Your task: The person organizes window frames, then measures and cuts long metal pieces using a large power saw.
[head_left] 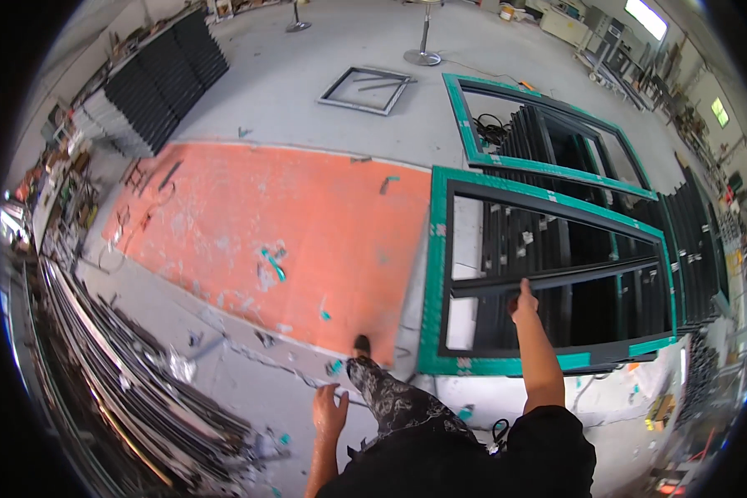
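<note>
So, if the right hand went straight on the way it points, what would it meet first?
Most likely the dark crossbar of the green-edged frame; the right hand looks right up against it, though depth is hard to judge.

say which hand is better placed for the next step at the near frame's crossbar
Likely the right hand: it's at the crossbar, while the left hand hangs apart from the frame, seemingly empty.

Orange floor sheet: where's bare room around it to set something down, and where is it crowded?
Mostly bare: the right half of the orange floor sheet, between the green strip and the nearer green-edged frame; also grey floor between its far edge and the small grey frame. Crowded: lower left, with long metal profiles.
</note>
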A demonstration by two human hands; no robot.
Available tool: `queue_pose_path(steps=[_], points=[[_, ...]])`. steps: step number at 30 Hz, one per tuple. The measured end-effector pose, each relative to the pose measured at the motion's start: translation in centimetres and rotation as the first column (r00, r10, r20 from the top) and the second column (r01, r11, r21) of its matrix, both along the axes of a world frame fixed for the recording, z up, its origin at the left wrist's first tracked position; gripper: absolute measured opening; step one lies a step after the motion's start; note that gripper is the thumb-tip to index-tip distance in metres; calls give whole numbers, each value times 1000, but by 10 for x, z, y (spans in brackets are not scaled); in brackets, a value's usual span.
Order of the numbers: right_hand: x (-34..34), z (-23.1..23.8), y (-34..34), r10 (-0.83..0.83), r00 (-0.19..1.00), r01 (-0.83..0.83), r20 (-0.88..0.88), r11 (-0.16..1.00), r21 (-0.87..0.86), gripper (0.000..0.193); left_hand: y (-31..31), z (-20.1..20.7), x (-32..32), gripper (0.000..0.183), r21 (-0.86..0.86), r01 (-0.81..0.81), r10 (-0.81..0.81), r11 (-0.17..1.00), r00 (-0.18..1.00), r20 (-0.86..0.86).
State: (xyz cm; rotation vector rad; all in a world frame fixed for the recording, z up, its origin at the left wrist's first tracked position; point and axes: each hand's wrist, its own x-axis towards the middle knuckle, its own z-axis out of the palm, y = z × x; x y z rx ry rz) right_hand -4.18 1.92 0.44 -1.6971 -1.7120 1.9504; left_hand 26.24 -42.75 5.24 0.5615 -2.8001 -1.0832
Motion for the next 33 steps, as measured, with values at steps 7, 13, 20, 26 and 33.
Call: queue_pose_path(steps=[7, 13, 20, 26, 33], points=[[-18, -11, -24, -424, 899, 422, -111, 905, -48, 45, -156, -16, -80, 26, -50, -9, 13, 999, 997, 80], [12, 14, -17, -499, 821, 261, 278, 760, 595, 52, -226, -16, -184, 22, -111, 7, 4, 994, 996, 94], [9, 55, -66, -642, 765, 541, -47, 602, 588, 61, -264, -51, -333, 26, 40, 315, -316, 948, 924, 216], [-20, 80, -121, -550, 830, 391, -93, 454, 801, 63, -272, -17, -554, 30, -27, 586, -576, 810, 804, 151], [-117, 149, -179, -457, 802, 590, -384, 705, 393, 35, -169, 36, -770, 28, -38, 709, -710, 704, 704, -24]])
